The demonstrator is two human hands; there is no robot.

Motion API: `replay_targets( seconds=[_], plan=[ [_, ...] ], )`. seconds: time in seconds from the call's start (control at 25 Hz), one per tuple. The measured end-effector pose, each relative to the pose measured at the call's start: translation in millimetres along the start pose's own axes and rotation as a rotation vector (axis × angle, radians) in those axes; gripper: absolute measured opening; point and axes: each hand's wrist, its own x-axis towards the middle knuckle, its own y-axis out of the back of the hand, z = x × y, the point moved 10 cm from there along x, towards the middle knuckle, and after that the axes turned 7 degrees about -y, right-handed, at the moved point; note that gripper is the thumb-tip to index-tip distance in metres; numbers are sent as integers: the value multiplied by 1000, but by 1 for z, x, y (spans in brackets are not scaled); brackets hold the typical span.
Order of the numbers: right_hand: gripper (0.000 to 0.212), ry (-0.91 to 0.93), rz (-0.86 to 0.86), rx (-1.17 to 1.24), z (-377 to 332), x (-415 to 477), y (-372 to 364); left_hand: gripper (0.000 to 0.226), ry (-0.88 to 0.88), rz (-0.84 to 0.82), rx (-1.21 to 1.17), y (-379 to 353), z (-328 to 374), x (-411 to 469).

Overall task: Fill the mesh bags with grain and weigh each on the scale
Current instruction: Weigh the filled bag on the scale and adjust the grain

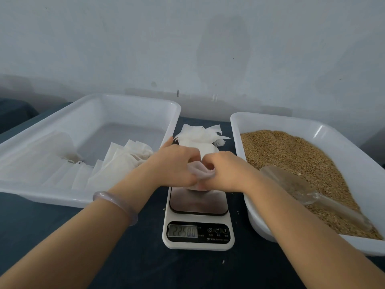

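White mesh bag (201, 173) stands on the steel plate of the scale (198, 234), in the middle of the table (125, 257). Both hands hold it at its top. The left hand (177, 163) and the right hand (225, 170) are close together, fingers curled into the cloth, so each one grips the mouth of the bag. The display (183, 231) shows digits, but they are too blurred to read for sure.

I judge that this bag already has its grain and is now being weighed or closed. The scoop (291, 184) lies free on the grain (291, 155) in the right tray (245, 119), and no hand touches it.

Much work seems to be left. A pile of flat bags (200, 134) waits just behind the scale, and the right tray is nearly full. The left tray (125, 97) holds several more bags (116, 163) lying over each other. I cannot tell whether these are filled or not, so the number of finished bags is unclear.
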Motion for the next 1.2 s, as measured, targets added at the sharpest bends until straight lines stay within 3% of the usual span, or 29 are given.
replay_targets(
  seconds=[0.2, 1.08, 1.2],
  plan=[
    [55, -34, 49, 273, 8, 1, 11, 31, 16, 67, -154, 13, -2, -2],
    [45, -1, 32, 281, 3, -1, 10, 20, 50, 77, -205, 13, -2, -7],
    [42, 1, 23, 287, 4, -1, 10, 4, 64, 78, -219, 12, -5, -6]
  ],
)
